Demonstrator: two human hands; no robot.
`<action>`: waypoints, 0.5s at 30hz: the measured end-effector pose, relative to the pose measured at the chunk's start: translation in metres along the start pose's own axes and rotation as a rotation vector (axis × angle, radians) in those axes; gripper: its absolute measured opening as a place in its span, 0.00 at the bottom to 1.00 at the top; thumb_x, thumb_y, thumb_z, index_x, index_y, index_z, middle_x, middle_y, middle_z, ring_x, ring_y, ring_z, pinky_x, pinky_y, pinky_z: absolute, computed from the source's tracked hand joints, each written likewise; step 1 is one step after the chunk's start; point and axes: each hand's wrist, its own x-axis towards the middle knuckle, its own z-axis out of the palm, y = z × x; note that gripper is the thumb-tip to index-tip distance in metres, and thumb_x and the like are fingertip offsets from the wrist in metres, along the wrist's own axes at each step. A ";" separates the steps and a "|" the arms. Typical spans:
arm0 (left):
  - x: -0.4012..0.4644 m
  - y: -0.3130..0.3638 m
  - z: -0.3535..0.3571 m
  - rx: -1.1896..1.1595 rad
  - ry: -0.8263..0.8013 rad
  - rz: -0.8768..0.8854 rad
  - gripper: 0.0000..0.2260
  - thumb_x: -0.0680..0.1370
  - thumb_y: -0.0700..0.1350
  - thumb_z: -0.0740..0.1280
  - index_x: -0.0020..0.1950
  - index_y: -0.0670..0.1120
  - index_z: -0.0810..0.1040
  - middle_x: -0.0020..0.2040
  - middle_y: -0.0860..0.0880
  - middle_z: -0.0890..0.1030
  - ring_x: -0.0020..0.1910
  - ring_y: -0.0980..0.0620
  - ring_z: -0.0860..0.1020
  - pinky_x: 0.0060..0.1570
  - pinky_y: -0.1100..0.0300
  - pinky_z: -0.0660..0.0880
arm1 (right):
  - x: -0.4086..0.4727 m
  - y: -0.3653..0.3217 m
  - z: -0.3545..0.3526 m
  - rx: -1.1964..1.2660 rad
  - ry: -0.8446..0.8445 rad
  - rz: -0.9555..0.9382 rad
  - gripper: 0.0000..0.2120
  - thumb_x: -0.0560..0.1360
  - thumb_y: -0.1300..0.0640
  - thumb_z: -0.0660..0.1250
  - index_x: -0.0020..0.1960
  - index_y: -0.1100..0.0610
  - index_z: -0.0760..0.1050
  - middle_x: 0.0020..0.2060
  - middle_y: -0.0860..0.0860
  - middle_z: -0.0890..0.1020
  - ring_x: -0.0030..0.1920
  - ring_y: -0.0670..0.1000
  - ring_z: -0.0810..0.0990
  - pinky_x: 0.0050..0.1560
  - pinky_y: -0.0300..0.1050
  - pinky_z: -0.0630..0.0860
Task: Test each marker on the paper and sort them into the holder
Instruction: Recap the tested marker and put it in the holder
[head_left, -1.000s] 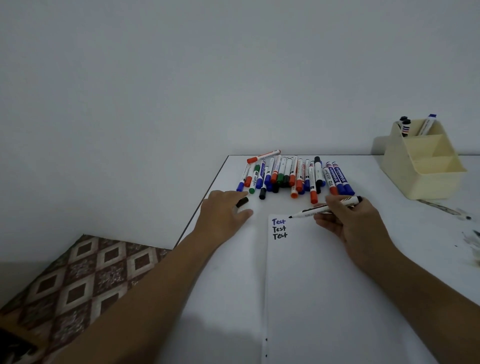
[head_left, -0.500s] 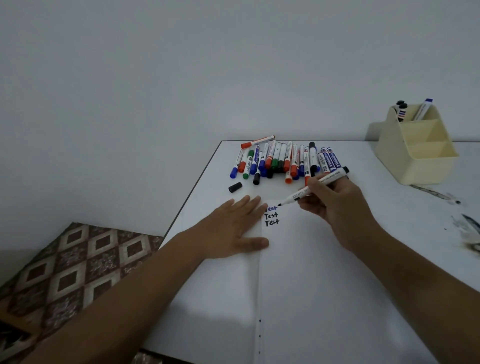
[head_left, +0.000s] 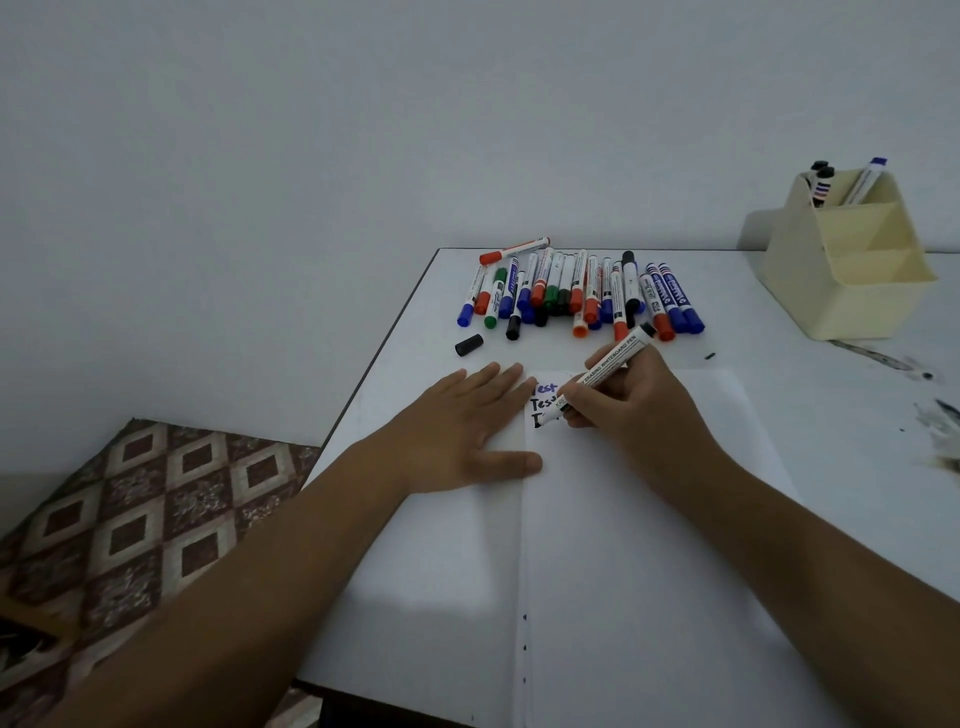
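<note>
My right hand (head_left: 631, 402) grips an uncapped black whiteboard marker (head_left: 612, 364), its tip down on the white paper (head_left: 639, 519) under three written "Test" lines (head_left: 543, 402). My left hand (head_left: 467, 431) lies flat with straight fingers on the paper's left edge. The marker's black cap (head_left: 468, 345) lies loose on the table, left of the hands. A pile of several red, blue, green and black markers (head_left: 576, 291) lies at the table's far side. The cream holder (head_left: 847, 260) stands at the back right with three markers (head_left: 841, 182) in its rear compartment.
The white table (head_left: 810, 389) ends at a left edge near my left arm; patterned floor tiles (head_left: 130, 519) lie below. Dark ink smudges (head_left: 930, 415) mark the table's right side. A bare wall (head_left: 363, 130) rises behind.
My left hand let go of the cap and moved flat onto the paper. My right hand brought the marker tip down to the paper below the written words.
</note>
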 end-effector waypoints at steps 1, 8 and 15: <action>0.000 0.000 0.000 0.001 0.001 0.000 0.40 0.75 0.75 0.48 0.81 0.58 0.39 0.81 0.58 0.39 0.79 0.59 0.37 0.78 0.53 0.41 | 0.000 0.000 0.000 -0.023 -0.004 -0.001 0.12 0.76 0.57 0.74 0.52 0.52 0.71 0.44 0.53 0.87 0.42 0.52 0.88 0.52 0.56 0.84; -0.001 0.001 -0.002 0.007 -0.006 -0.001 0.42 0.74 0.77 0.48 0.81 0.58 0.40 0.81 0.57 0.39 0.79 0.58 0.38 0.79 0.53 0.41 | 0.000 0.000 0.001 -0.100 -0.029 -0.010 0.11 0.75 0.57 0.74 0.52 0.52 0.72 0.44 0.53 0.86 0.42 0.51 0.87 0.51 0.55 0.85; 0.000 0.003 -0.002 0.010 -0.010 -0.005 0.43 0.73 0.77 0.47 0.81 0.58 0.40 0.81 0.57 0.39 0.79 0.58 0.38 0.79 0.52 0.42 | 0.001 0.000 0.000 -0.055 -0.044 -0.008 0.12 0.76 0.56 0.75 0.53 0.54 0.73 0.44 0.53 0.87 0.42 0.51 0.88 0.52 0.54 0.85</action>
